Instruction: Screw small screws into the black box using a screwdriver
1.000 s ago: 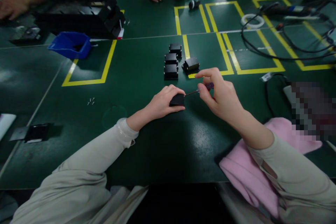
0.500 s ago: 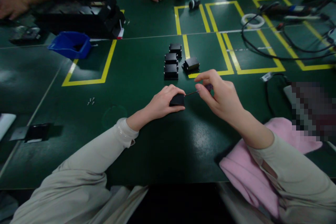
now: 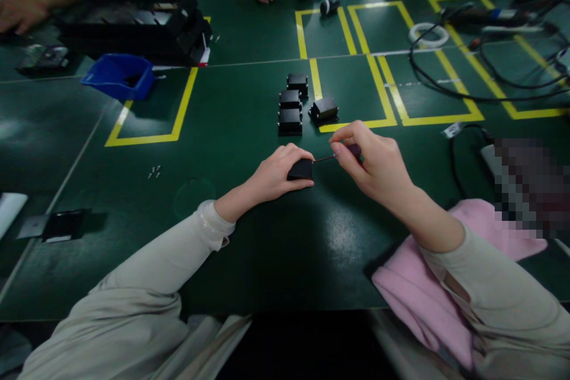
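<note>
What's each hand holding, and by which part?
Left hand: small black box, pinched by its far and near sides. Right hand: screwdriver, by its handle.

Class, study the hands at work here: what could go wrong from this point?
The screwdriver, held in the right hand, reaches the gripped black box close to the left hand, so a slip might jab that hand. The loose screws lie on the green table and could be knocked astray.
</note>
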{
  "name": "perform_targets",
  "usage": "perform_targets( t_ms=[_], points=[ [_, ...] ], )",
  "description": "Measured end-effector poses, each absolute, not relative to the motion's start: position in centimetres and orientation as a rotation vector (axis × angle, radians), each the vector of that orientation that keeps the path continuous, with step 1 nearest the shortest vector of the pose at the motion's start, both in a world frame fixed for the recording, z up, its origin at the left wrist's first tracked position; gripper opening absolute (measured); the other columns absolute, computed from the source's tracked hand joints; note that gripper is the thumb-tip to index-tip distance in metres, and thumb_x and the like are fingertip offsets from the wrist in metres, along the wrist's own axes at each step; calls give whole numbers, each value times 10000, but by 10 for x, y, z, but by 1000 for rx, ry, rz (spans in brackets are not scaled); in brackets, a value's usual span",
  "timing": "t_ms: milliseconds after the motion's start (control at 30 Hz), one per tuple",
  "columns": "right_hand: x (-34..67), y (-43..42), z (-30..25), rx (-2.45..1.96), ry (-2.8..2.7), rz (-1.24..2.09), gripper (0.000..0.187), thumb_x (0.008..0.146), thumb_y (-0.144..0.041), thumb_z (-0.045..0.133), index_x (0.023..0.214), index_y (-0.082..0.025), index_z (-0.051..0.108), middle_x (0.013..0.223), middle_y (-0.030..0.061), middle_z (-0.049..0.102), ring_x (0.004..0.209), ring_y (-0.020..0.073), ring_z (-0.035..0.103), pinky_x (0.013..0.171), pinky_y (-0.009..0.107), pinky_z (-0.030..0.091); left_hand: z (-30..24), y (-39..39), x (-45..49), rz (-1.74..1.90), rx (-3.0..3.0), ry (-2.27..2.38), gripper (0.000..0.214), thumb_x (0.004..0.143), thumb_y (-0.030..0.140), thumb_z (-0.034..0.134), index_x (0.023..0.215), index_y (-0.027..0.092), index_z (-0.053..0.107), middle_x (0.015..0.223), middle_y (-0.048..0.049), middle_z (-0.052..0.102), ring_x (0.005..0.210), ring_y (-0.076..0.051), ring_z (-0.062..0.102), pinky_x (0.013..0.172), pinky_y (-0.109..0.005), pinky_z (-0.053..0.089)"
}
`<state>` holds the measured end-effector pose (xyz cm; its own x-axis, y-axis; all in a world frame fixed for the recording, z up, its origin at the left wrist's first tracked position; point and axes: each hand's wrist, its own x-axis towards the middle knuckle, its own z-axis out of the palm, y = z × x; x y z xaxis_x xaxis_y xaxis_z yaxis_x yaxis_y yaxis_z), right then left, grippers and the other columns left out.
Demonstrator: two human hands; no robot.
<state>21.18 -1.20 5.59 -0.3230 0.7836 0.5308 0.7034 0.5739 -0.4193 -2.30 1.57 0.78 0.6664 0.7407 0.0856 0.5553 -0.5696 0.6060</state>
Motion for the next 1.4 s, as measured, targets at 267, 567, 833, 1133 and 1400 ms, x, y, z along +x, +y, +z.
perform_targets(
  t_ms=[267,567,833,1133,1400],
  points=[
    [212,-12,58,-1189,-2079,161,190,975,-280,494,1104,-205,611,763,2,658,674,163,653,642,283,465,9,15,-22,435,2325,1014,432,931,503,690,1252,234,582,1246,-83,616,1175,-279,576,1027,-429,466],
    [212,-12,56,-1171,-2061,169,216,965,-246,492,1136,-185,610,797,12,676,679,166,670,645,285,473,8,16,-23,445,2329,1004,426,936,489,693,1257,232,583,1253,-86,615,1184,-279,573,1024,-427,464],
    [213,-11,54,-1170,-2056,150,195,1011,-367,509,1006,-210,625,805,16,693,699,164,684,650,279,477,10,15,-22,439,2323,1001,438,938,512,690,1256,230,583,1256,-84,616,1187,-275,574,1027,-420,464],
    [212,-12,58,-1199,-2051,184,212,955,-249,491,1120,-206,617,773,1,664,658,156,648,644,285,476,8,15,-23,447,2334,1000,439,933,506,693,1258,232,583,1246,-84,618,1182,-276,576,1029,-424,464],
    [212,-12,56,-1198,-2047,182,182,976,-285,497,1075,-207,628,785,11,677,686,162,672,652,284,476,8,15,-22,441,2336,1001,440,932,495,700,1261,227,584,1248,-86,618,1178,-276,572,1028,-426,459]
  ],
)
